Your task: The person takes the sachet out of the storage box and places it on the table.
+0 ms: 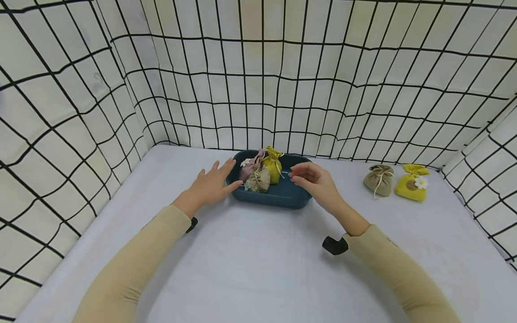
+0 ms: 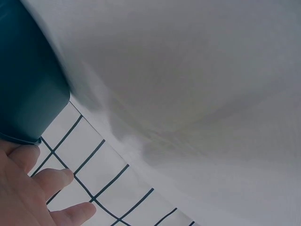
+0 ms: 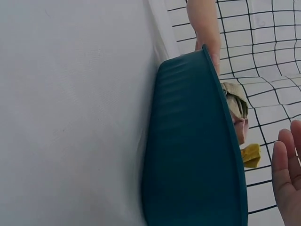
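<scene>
While the dark teal oblong plastic tray (image 1: 278, 195) holding three small cloth sachets (image 1: 262, 172) sits mid-worktop, left hand (image 1: 212, 185) rests open-fingered against its left rim, right hand (image 1: 315, 181) hovers loosely curled, empty; next probably gripping both ends.

The left hand (image 2: 21, 197) touches the bottom edge of a dark blue tub (image 2: 26, 84). The tub sits on the white bench (image 2: 197, 80).
</scene>
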A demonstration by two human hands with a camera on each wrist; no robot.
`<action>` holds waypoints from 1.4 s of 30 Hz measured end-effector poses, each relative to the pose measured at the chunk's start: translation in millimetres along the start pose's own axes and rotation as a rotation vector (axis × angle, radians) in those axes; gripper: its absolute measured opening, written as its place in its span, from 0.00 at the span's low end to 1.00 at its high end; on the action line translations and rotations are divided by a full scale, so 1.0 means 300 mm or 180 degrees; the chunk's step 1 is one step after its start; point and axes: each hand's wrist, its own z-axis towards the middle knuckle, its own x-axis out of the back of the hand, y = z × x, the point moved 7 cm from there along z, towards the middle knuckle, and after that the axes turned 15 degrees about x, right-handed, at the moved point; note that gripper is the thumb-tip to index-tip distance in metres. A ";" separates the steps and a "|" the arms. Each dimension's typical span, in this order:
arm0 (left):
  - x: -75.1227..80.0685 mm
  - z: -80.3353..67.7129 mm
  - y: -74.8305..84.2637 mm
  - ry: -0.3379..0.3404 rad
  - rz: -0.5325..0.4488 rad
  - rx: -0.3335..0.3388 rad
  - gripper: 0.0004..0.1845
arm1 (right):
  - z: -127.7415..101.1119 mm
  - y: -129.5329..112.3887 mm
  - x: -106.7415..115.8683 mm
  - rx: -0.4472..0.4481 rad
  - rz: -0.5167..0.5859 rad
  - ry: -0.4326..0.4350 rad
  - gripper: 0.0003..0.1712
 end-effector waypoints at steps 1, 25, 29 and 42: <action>-0.002 0.001 0.000 -0.0005 0.0000 -0.0003 0.45 | 0.002 0.005 -0.004 -0.0014 0.0006 -0.0007 0.15; -0.011 -0.001 -0.007 -0.0011 0.0015 0.0006 0.46 | 0.073 0.108 -0.147 -0.0804 -0.0498 -0.0746 0.27; -0.009 0.001 -0.005 0.0003 0.0025 0.0000 0.46 | 0.075 0.140 -0.156 -0.1153 -0.0481 -0.0738 0.35; -0.007 0.000 -0.007 0.0004 -0.0002 -0.0021 0.46 | 0.106 0.178 -0.196 -0.1534 -0.0674 -0.1053 0.41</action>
